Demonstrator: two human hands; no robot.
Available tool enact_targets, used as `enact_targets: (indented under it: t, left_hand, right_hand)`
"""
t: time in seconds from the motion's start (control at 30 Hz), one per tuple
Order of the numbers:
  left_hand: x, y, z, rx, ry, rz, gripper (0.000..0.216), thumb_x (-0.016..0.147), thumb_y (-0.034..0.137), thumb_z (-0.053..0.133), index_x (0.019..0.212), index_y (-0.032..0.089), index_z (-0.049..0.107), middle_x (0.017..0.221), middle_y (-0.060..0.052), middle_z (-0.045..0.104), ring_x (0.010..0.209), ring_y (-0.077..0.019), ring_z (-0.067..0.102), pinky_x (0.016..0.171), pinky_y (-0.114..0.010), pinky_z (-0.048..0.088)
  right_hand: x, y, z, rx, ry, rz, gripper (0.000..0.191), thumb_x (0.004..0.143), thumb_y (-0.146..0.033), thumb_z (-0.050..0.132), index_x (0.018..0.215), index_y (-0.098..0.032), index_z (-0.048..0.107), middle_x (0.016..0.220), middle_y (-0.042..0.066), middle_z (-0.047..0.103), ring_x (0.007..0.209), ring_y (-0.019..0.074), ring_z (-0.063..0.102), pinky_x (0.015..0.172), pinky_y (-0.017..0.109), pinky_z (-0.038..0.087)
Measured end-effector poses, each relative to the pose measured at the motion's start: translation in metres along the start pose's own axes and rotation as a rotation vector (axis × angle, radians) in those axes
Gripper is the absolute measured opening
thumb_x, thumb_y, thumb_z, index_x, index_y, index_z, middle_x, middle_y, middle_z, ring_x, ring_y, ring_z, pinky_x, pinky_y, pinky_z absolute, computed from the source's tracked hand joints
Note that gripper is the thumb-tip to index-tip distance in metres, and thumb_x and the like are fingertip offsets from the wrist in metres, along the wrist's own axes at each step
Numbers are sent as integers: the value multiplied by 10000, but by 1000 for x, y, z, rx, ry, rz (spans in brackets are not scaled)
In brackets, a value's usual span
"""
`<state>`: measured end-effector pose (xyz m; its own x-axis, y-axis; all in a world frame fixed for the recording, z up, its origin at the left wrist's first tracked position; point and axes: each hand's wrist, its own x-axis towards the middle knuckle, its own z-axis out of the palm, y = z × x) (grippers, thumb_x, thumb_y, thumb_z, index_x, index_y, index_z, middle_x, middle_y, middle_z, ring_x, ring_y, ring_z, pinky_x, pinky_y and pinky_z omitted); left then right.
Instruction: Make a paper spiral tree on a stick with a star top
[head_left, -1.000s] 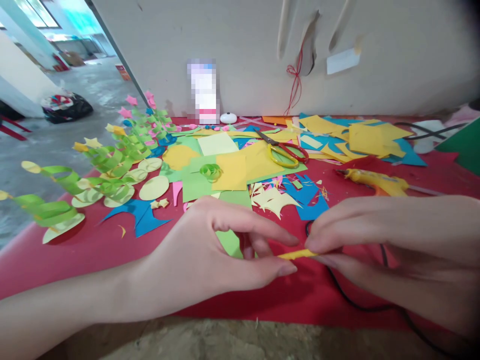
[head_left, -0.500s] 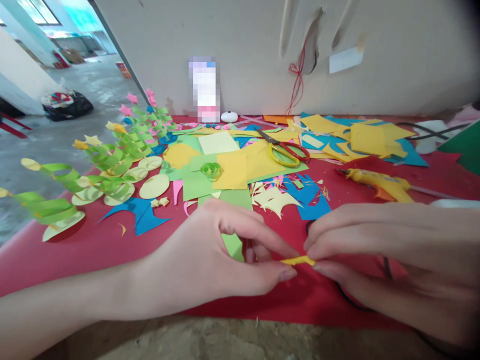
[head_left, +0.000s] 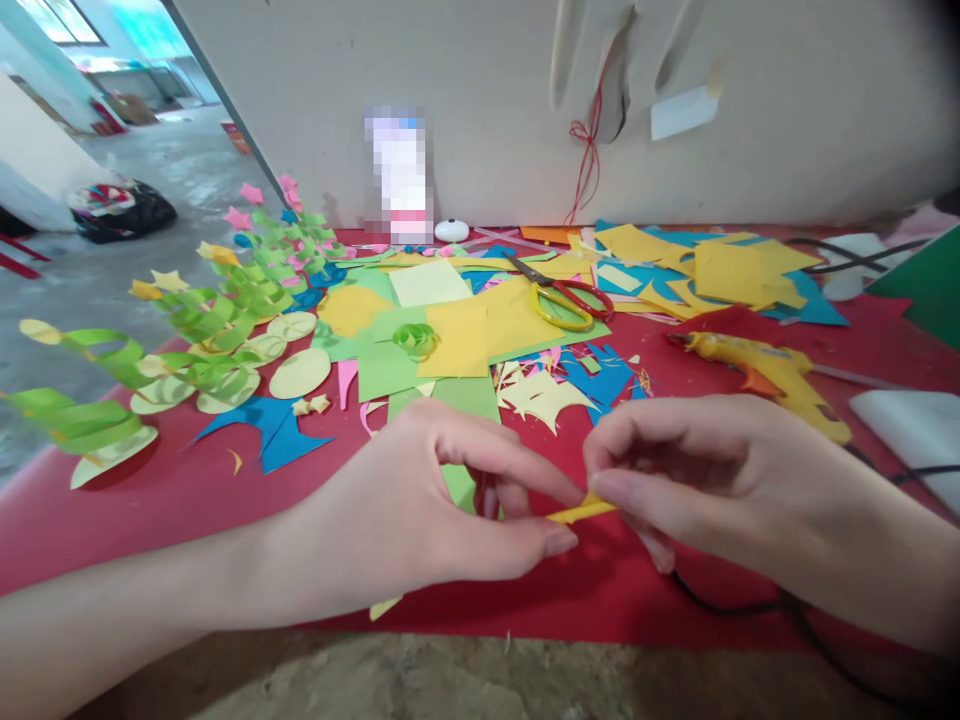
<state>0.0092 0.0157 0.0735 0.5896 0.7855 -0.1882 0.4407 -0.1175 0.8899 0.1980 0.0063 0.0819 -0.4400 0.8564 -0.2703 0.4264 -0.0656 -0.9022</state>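
A thin yellow paper strip (head_left: 581,512) is pinched between both hands just above the red table cover (head_left: 172,495). My left hand (head_left: 420,510) grips its left end between thumb and forefinger. My right hand (head_left: 705,480) pinches the right end, fingers curled. A green paper piece (head_left: 457,485) lies under my left fingers.
Green paper spiral trees with stars (head_left: 187,330) stand at the left. Coloured paper sheets (head_left: 457,335), scissors (head_left: 562,300), a yellow glue gun (head_left: 772,375) and its black cord (head_left: 750,605) lie behind and beside my hands. A white sheet (head_left: 911,430) is at the right.
My right hand has curled inward and drawn left, exposing the glue gun and the white sheet. The strip stays pinched between both hands and now tilts up to the right.
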Motion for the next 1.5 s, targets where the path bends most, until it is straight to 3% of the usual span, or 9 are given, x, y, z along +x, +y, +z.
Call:
enact_targets:
  t: [0.2,0.4,0.6,0.77,0.97,1.2,1.5]
  left_hand:
    - [2,-6,-1,-132,-49,-68,118,679,284,683,763,205,709,513,51,525,493,-68,466,500,-181,397]
    - [2,-14,-2,-351,-80,-78,115,679,256,700,793,242,708,536,64,552,483,-46,460,461,-150,366]
    - [4,-14,-1,-410,-66,-104,97,673,217,705,770,221,703,529,64,547,494,-39,463,467,-136,363]
    - [8,-18,5,-425,-42,-135,118,663,228,706,770,178,700,527,50,550,488,-54,470,468,-164,379]
    - [14,-28,12,-630,-24,-118,110,646,177,723,753,201,711,539,60,611,504,-35,521,500,-123,412]
    - [18,-32,13,-729,10,-184,81,637,171,739,709,205,721,549,60,676,506,-28,575,519,-97,445]
    - [17,-38,14,-816,-89,-117,71,702,166,691,727,222,727,608,62,721,570,-38,644,600,-97,506]
  right_hand:
    - [-1,2,-1,110,-65,98,101,786,-238,577,701,-183,569,458,-73,512,401,33,485,422,106,384]
    - [-1,5,-8,65,-34,-32,297,881,-354,416,709,-184,590,511,-42,565,433,50,537,435,121,434]
    - [-4,1,-7,-70,32,12,51,669,-238,688,676,-206,649,499,-49,589,441,64,544,402,111,419]
    - [-2,2,-6,-23,35,25,56,702,-213,651,660,-179,639,487,-36,593,435,75,578,421,116,451]
    - [3,6,-9,-21,5,17,110,773,-239,581,713,-154,615,524,-1,611,456,91,597,422,132,473]
    - [4,6,-11,-21,22,43,74,753,-229,602,722,-162,597,563,-6,620,475,92,596,424,141,466]
    - [4,1,-13,80,-6,69,68,755,-215,613,730,-154,631,600,6,671,474,93,614,453,142,511]
